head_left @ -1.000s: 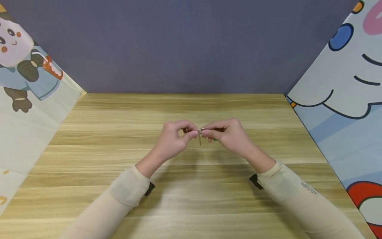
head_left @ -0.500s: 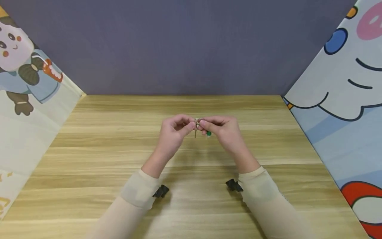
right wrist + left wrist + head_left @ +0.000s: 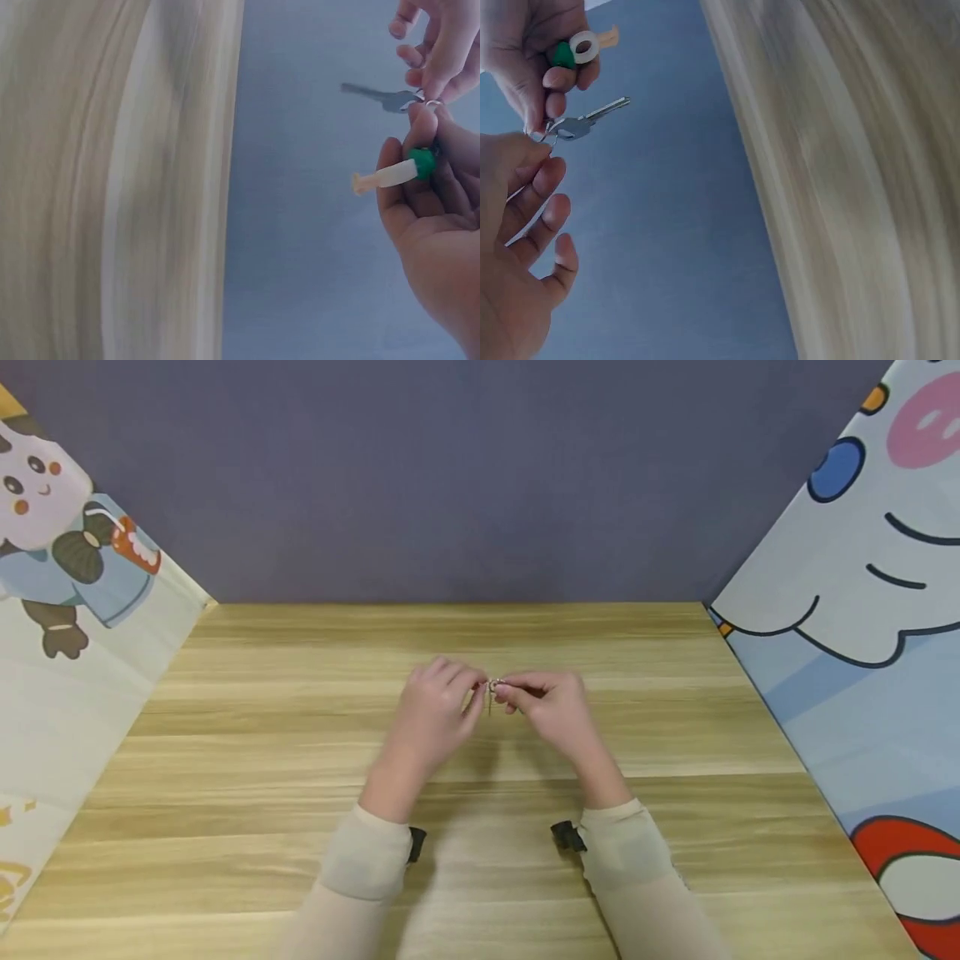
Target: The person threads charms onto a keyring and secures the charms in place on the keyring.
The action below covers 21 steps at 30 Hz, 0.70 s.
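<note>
Here, the key [image 3: 580,126] juts from between both hands [image 3: 433,714] [image 3: 561,714].

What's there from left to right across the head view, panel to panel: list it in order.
White cartoon-printed panel → person's left hand → thin silver metal key → person's right hand → blue-and-white cartoon-printed panel.

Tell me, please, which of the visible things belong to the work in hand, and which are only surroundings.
In the work:
metal ring, pinched by left hand and right hand
key, against the ring
green, white and peach charm, at the right hand

Surroundings:
wood-grain tabletop
dark grey-blue back panel
cartoon-printed side panels
black wrist attachments
</note>
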{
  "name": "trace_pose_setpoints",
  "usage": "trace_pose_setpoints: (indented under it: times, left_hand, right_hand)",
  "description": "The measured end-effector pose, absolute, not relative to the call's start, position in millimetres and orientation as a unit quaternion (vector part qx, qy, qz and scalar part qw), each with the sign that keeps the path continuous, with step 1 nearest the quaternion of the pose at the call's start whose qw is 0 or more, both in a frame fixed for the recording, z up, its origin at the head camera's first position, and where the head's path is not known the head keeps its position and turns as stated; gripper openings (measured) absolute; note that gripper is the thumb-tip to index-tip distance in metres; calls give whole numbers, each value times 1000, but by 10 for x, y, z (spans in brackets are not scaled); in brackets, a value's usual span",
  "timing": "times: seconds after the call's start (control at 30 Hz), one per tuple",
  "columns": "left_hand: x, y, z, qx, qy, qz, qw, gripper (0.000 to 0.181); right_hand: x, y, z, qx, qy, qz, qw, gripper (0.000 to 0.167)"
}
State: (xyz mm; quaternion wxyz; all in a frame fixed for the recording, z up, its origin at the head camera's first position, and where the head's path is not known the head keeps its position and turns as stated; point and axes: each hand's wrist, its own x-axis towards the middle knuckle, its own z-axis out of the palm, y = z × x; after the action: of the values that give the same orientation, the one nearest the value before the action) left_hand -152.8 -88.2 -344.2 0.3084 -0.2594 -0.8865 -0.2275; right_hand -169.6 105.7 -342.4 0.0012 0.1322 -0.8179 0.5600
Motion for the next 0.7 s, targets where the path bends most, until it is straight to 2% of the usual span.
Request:
trace_pose_setpoints:
  times: [0.37, 0.7]
  left_hand:
    - [-1491, -786, -3536, -233, -880, -178, 372, 11]
    - [-1510, -716, -3561, -221, -871, -184, 397, 13]
  right_hand:
    - [-1654, 1052, -3521, 124, -828, 545, 37, 17]
    - [-1644, 1058, -3509, 103, -817, 567, 39, 17]
